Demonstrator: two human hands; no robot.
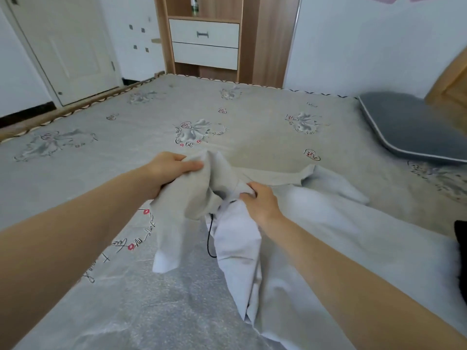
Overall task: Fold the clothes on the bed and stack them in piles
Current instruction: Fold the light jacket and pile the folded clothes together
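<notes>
I see left hand point(171, 168) and right hand point(260, 200) both gripping the unfolded grey garment point(227, 238), lifted partly off the bed point(126, 117); no piles visible, looks barely started

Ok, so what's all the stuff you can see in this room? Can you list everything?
light grey garment: one, pale grey, unfolded on the bed's near right, one end lifted
black cord: one, hanging from the garment
bed: one, grey sheet with flower prints
cushion: one, dark grey, far right on the bed
dark thing: one, black, right edge, cannot tell what
cabinet: one, wood with two white drawers, behind the bed
bottle: one, greenish, on the cabinet shelf
door: one, white, far left
left hand: fingers grip the garment
right hand: fingers grip the garment
</notes>
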